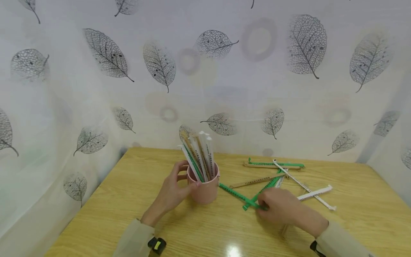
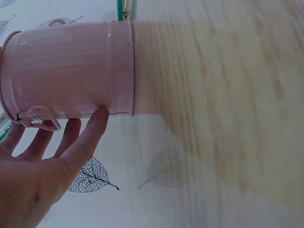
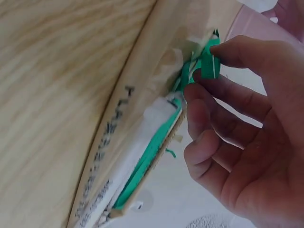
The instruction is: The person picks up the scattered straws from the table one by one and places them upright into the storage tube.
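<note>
A small pink bucket (image 1: 204, 193) stands on the table with several paper-wrapped straws (image 1: 210, 157) leaning in it, white, brown and green. My left hand (image 1: 176, 189) holds the bucket from its left side, thumb at the front near the rim. In the left wrist view the fingers lie along the bucket's ribbed wall (image 2: 66, 71), close to a small loop handle (image 2: 45, 118). Right of the bucket, my right hand (image 1: 282, 208) pinches the end of a green wrapped straw (image 1: 237, 194). The right wrist view shows this green end (image 3: 210, 61) between thumb and fingertip.
Several more wrapped straws lie loosely crossed on the wooden table (image 1: 128, 200), among them a white one (image 1: 297, 182), a brown one (image 1: 257, 182) and a green one (image 1: 273, 164) near the back. Behind the table hangs a leaf-patterned cloth (image 1: 205, 89).
</note>
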The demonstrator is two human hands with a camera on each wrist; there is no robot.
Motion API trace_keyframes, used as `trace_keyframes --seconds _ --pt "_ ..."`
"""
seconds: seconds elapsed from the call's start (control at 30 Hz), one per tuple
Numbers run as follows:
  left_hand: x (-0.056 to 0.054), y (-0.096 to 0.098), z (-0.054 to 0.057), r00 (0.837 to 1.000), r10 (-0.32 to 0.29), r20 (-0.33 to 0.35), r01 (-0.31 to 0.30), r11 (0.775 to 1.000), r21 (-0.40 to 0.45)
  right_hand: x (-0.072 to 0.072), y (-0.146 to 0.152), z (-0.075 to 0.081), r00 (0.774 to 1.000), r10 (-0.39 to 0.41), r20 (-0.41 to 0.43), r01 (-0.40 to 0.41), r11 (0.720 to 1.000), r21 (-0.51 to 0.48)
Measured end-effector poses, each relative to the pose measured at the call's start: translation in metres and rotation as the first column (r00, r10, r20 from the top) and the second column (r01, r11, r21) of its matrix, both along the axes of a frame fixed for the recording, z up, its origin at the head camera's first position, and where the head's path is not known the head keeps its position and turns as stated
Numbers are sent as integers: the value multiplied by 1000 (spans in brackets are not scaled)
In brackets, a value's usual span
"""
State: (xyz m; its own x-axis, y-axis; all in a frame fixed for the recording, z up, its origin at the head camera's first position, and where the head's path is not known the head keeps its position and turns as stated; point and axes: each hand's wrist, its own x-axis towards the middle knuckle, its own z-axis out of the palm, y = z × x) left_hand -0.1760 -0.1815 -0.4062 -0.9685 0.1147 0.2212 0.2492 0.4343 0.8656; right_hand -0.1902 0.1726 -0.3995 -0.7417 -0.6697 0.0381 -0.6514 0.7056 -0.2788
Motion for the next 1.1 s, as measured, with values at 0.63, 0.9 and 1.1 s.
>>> trace_keyframes --seconds 0.63,0.9,1.1 --pt "0 -1 0 1000 17 17 -16 1000 -15 -17 63 35 911 102 -399 -276 871 -407" --pt "0 -1 0 1000 6 1 -6 1000 -15 -19 66 48 956 101 -276 -254 760 -598" --pt "-1 -2 0 999 -13 -33 13 1000 -10 -21 56 53 992 84 -94 -127 663 -738"
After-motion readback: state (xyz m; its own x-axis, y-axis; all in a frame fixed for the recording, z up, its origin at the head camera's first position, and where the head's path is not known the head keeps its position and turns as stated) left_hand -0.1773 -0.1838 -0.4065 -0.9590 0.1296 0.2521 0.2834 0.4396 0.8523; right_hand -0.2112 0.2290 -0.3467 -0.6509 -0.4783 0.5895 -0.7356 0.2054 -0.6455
